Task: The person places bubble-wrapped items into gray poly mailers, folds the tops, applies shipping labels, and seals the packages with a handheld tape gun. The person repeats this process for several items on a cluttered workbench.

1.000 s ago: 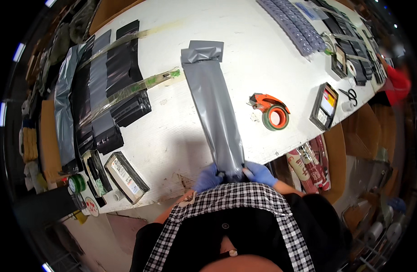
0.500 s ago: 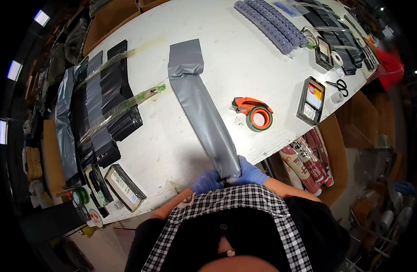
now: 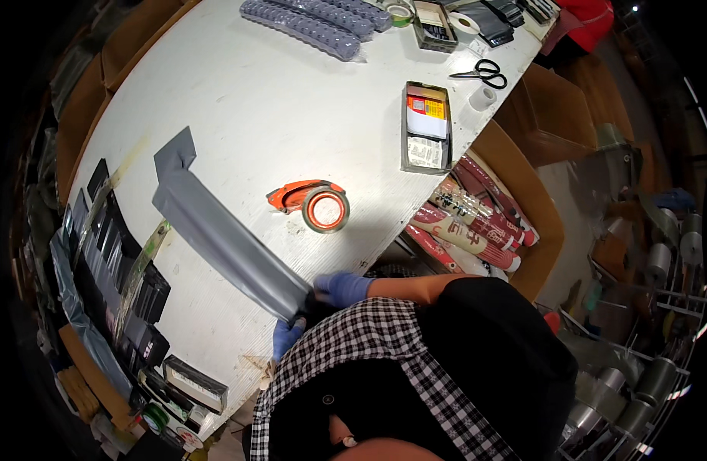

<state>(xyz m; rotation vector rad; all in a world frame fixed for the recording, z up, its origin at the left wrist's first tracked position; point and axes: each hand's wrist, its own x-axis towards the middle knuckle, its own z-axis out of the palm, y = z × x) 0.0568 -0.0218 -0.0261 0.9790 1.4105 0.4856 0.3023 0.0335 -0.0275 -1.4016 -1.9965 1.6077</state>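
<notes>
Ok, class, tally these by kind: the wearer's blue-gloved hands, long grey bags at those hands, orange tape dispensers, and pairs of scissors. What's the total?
Blue-gloved hands: 2 (left hand, right hand)
Long grey bag at the hands: 1
Orange tape dispenser: 1
Pair of scissors: 1
Total: 5

A white table (image 3: 223,115) fills the middle. A grey bag (image 3: 226,242) slants over it left of centre, near a tape cutter (image 3: 326,209). I see bubble wrap (image 3: 301,31) up top, a tray (image 3: 405,138), scissors (image 3: 476,74) and small roll (image 3: 481,99) upper right, black bags (image 3: 114,230) left.
</notes>
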